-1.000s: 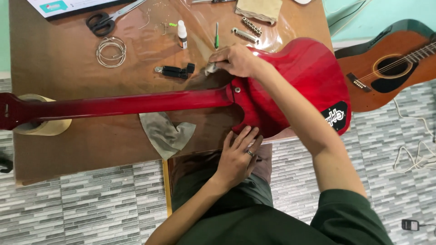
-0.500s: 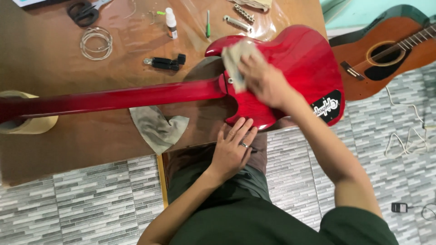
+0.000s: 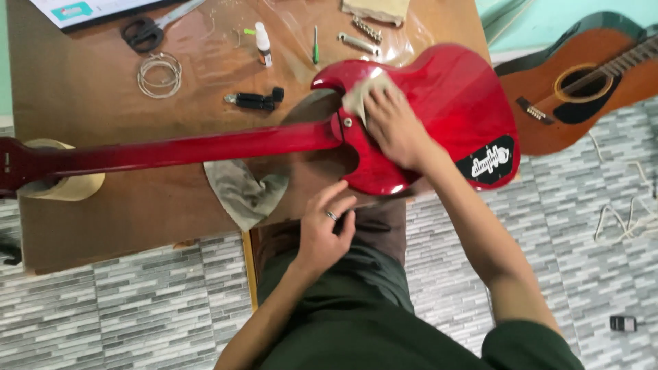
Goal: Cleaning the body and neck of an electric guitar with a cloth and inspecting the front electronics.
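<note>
Pressing flat, the right hand [image 3: 394, 127] held a soft pale cloth [image 3: 363, 92] on the glossy red guitar [image 3: 452, 96] lying across the table [image 3: 103, 205]; left hand [image 3: 325, 229] braced its edge, fingers spread, empty; body probably heavy, slippery, best steadied there.

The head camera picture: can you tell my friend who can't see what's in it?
A person's right hand presses a pale cloth onto the back of a red electric guitar lying on a brown table, while the left hand rests at the table edge below the guitar. Scissors, a wire coil and a small bottle lie nearby.
</note>
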